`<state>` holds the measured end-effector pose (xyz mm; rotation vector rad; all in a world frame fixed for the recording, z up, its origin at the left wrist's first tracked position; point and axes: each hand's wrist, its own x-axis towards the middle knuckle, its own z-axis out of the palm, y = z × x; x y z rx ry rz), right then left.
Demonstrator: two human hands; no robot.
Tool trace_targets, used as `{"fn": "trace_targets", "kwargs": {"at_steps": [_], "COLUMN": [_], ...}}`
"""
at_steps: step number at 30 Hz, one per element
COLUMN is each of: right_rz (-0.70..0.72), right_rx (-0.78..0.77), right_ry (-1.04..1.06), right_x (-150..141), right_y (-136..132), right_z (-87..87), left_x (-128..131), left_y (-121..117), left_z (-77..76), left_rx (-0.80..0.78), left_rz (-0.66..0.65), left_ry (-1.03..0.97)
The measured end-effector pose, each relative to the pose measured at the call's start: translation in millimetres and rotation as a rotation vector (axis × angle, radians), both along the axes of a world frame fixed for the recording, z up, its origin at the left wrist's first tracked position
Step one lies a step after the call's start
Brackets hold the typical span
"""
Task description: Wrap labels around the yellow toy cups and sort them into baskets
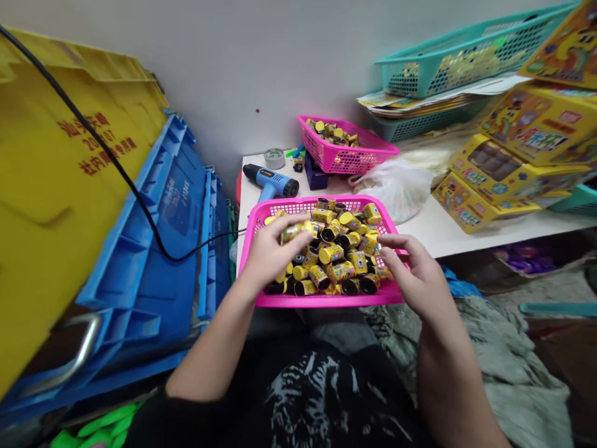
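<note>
Well, in the head view, the left hand [275, 252] has its grip closed on one yellow canister [293, 232], above a pink plastic basket [326, 301] full of similar canisters [333, 255]. The right hand [415, 277] has an open grip, and its fingers [389, 244] are near the basket's edge. Behind it, on the white counter [448, 239], lie a second pink basket [354, 140] and a blue heat gun [270, 182].

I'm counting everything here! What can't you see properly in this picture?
In the head view:
The small yellow cylinder in the left hand: fingers cover part of it, and its print is blurred.
The pink basket's floor: the heaped cylinders hide it.
The white plastic bag: cloudy plastic hides what is inside.
The printed yellow boxes: the right edge cuts them off.
</note>
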<state>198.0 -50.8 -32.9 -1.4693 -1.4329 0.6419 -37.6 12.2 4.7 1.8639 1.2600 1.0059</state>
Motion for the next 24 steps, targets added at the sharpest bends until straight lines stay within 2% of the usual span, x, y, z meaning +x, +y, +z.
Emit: {"fn": "trace_targets", "kwargs": {"at_steps": [2, 4, 6, 9, 12, 15, 18, 20, 24], "right_rz": [0.031, 0.181, 0.346, 0.523, 0.583, 0.639, 0.716, 0.610, 0.091], "right_rx": [0.038, 0.093, 0.108, 0.052, -0.010, -0.030, -0.005, 0.024, 0.051], "right_ry": [-0.235, -0.357, -0.420, -0.557, -0.723, -0.830, -0.742, -0.489, 0.108], "right_x": [2.1, -8.5, -28.0, -66.1, -109.8, -144.4, -145.3, -123.8, -61.2], "right_y": [5.1, 6.9, 8.2, 16.2, 30.9, 44.6, 51.5, 50.4, 35.2], "right_z": [-2.5, -3.9, -3.1, 0.2, 0.8, -1.8, -0.5, 3.9, 9.9], "left_x": [-4.2, -14.0, -27.6, -48.6, -64.0, -72.5, -75.9, -74.8, -62.0], "left_y": [22.9, 31.4, 26.3, 7.4, -6.4, -10.0, -10.8, -12.3, -15.0], "left_z": [-2.2, -4.4, -7.1, -15.3, -27.7, -37.0, -37.8, -35.1, -30.9], "left_rx": [0.097, 0.175, 0.172, 0.065, 0.019, 0.020, 0.022, 0.020, 0.002], "left_rz": [0.041, 0.053, 0.066, 0.062, 0.106, 0.199, 0.201, 0.147, -0.102], "left_ry": [0.170, 0.270, 0.305, 0.347, 0.311, 0.212, 0.184, 0.220, 0.350]}}
